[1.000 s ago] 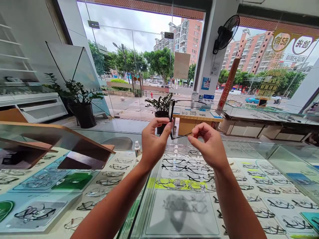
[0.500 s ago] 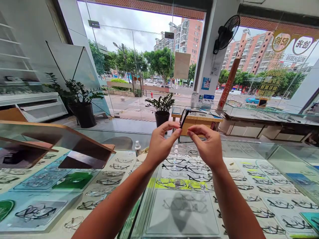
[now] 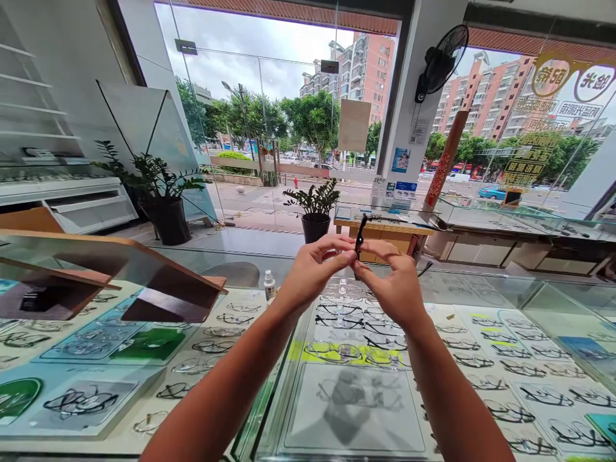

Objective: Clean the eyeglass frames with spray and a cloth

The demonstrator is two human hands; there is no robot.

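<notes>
A pair of black-framed eyeglasses is held up above the glass display counter, its front turned nearly edge-on to me. One temple stretches out to the right past my right hand. My left hand pinches the frame between thumb and fingers. My right hand is closed at the same part of the frame from the other side, thumb and fingertips meeting my left fingertips. The lenses and much of the frame are hidden by the angle and by my fingers.
Many eyeglasses lie in rows under the counter glass. A small white bottle stands left of my left forearm. Wood-edged mirrors or stands rise at the left. Beyond are potted plants and a wooden table.
My right hand has moved left and closed on the eyeglasses beside my left fingers. The frame has turned from an angled view to nearly edge-on.
</notes>
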